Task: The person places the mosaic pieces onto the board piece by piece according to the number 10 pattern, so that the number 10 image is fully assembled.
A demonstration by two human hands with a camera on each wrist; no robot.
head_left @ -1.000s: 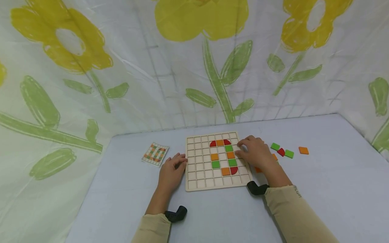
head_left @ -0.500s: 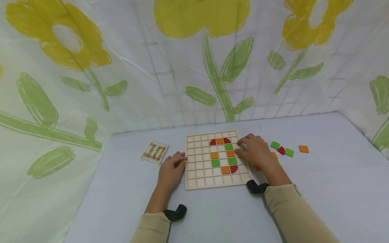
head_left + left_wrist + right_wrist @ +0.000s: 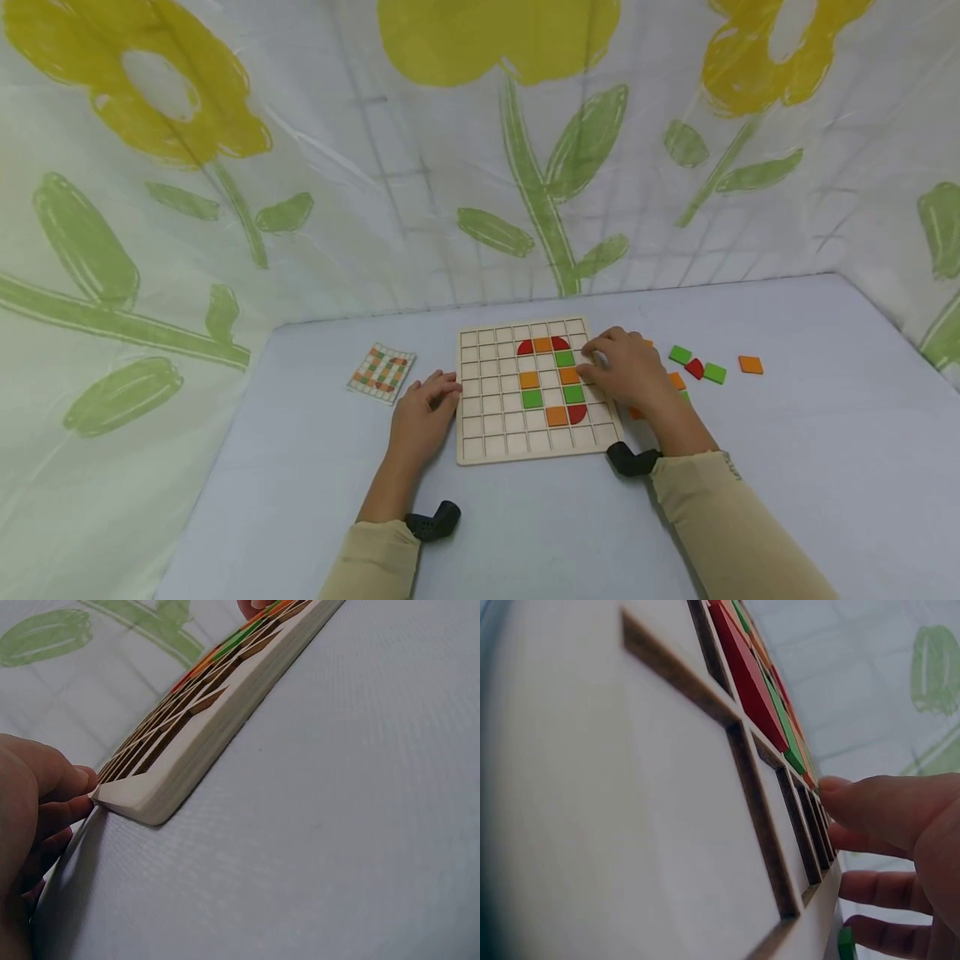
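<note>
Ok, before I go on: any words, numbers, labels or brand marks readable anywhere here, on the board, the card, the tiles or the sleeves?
None can be read.
Wooden grid board: no print shows, only cut squares.
Pattern card: coloured squares only, no lettering.
Loose tiles: plain colour.
Right sleeve: a small dark mark at the cuff, too small to read.
Flowered backdrop: pictures only.
</note>
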